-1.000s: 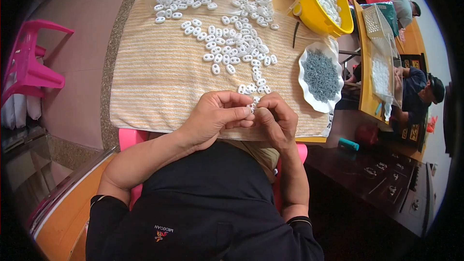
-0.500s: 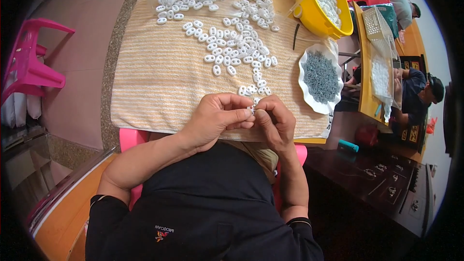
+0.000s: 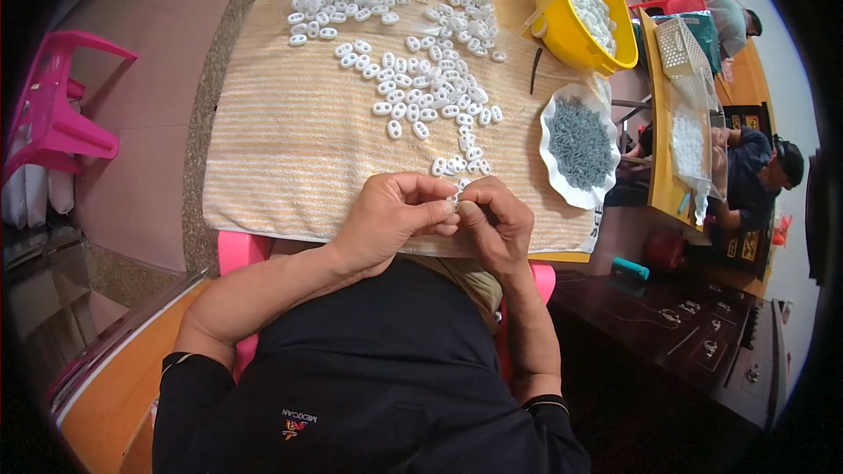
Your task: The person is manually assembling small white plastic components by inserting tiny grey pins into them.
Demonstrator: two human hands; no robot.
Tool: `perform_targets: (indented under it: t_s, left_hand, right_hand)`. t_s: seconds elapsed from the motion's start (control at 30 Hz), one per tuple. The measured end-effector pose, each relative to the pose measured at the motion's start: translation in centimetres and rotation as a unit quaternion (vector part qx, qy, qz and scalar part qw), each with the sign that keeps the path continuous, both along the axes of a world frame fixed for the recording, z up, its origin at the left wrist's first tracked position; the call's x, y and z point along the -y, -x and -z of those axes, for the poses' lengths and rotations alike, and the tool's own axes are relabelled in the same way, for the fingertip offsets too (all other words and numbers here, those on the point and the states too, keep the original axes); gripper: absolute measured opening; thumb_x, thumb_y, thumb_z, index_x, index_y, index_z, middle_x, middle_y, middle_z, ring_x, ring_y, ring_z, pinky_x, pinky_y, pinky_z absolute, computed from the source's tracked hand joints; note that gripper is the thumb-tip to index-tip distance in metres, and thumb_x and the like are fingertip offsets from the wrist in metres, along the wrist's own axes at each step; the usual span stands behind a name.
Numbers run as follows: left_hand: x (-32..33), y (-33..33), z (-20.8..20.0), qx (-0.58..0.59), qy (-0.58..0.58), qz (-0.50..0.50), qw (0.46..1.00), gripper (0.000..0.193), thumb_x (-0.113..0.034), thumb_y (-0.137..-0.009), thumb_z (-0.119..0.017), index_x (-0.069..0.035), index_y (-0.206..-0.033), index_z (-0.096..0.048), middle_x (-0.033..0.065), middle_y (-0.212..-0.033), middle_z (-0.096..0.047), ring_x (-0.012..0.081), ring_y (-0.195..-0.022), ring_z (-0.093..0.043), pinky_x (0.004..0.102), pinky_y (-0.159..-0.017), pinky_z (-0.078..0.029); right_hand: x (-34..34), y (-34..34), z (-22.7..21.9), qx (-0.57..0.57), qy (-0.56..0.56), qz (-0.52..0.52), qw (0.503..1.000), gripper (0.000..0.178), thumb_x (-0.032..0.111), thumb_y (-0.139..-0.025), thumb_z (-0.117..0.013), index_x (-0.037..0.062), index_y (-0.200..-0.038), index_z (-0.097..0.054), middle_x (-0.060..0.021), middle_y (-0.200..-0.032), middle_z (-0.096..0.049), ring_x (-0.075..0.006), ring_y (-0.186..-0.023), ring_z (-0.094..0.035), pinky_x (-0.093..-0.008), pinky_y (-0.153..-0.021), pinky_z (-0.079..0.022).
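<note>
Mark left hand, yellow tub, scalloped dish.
Left hand (image 3: pixel 386 212): head view, middle of the hand.
Yellow tub (image 3: pixel 571 44): head view, on its wall.
Scalloped dish (image 3: pixel 581 199): head view, rim nearest the person.

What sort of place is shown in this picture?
Probably a small workshop: white pieces lie loose on a towel, grey parts fill a plate, and another person is at a second table.

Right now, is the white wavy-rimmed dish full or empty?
Not empty: small slender grey-blue pieces cover the middle of the white wavy-rimmed dish, leaving its rim bare. Cannot tell how deep they lie.
</note>
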State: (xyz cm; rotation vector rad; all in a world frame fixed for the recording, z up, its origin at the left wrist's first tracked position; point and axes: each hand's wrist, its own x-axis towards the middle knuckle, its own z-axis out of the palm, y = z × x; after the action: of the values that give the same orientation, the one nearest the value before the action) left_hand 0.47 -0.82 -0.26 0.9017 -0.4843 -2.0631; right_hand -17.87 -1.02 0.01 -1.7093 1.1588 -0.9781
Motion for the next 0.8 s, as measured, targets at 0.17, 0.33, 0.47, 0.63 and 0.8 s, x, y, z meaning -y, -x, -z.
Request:
perform_targets:
  t_s: [0.17, 0.33, 0.47, 0.63, 0.8]
  left_hand:
    - [0.0, 0.0, 0.0, 0.008, 0.021, 0.006, 1.000, 0.018, 0.000, -0.087, -0.064, 0.004, -0.104, -0.062, 0.0108, -0.094, -0.066, 0.0163, -0.081, -0.067, 0.0282, -0.076, -0.059]
    - [0.1, 0.0, -0.3, -0.001, 0.006, 0.004, 1.000, 0.018, -0.001, -0.087, -0.063, 0.004, -0.104, -0.062, 0.0106, -0.094, -0.066, 0.0162, -0.082, -0.067, 0.0283, -0.076, -0.058]
    - [0.3, -0.1, -0.5, -0.009, 0.003, 0.002, 1.000, 0.020, -0.001, -0.088, -0.064, 0.006, -0.106, -0.060, 0.0108, -0.095, -0.065, 0.0155, -0.083, -0.067, 0.0269, -0.077, -0.058]
    - [0.5, -0.4, -0.5, -0.022, 0.000, -0.021, 1.000, 0.019, -0.003, -0.088, -0.064, 0.005, -0.105, -0.060, 0.0101, -0.094, -0.065, 0.0154, -0.081, -0.066, 0.0273, -0.075, -0.057]
    - [0.6, -0.5, -0.7, -0.016, -0.011, -0.029, 0.999, 0.019, -0.004, -0.088, -0.064, 0.004, -0.105, -0.060, 0.0090, -0.091, -0.065, 0.0144, -0.079, -0.066, 0.0266, -0.074, -0.057]
  right_hand:
    - [0.2, 0.4, 0.1, 0.032, -0.036, -0.009, 0.999, 0.002, 0.000, -0.087, -0.063, -0.0023, -0.087, -0.063, -0.0048, -0.083, -0.059, -0.0098, -0.075, -0.054, -0.0215, -0.066, -0.042]
    - [0.2, 0.5, -0.5, 0.061, -0.072, 0.000, 0.996, 0.004, -0.001, -0.087, -0.062, -0.0035, -0.090, -0.064, -0.0054, -0.085, -0.060, -0.0092, -0.075, -0.056, -0.0204, -0.067, -0.044]
    - [0.3, 0.5, -0.6, 0.055, -0.076, 0.004, 0.996, 0.005, -0.001, -0.088, -0.062, -0.0038, -0.092, -0.064, -0.0056, -0.086, -0.060, -0.0094, -0.075, -0.055, -0.0207, -0.066, -0.043]
    - [1.4, 1.2, -1.2, 0.005, -0.032, 0.021, 0.999, 0.008, -0.002, -0.087, -0.062, -0.0039, -0.095, -0.064, -0.0064, -0.086, -0.059, -0.0092, -0.070, -0.053, -0.0206, -0.063, -0.042]
    - [3.1, 0.9, -1.8, -0.166, 0.052, 0.075, 0.982, 0.016, -0.003, -0.082, -0.064, -0.0010, -0.099, -0.064, -0.0080, -0.087, -0.060, -0.0149, -0.070, -0.056, -0.0249, -0.062, -0.044]
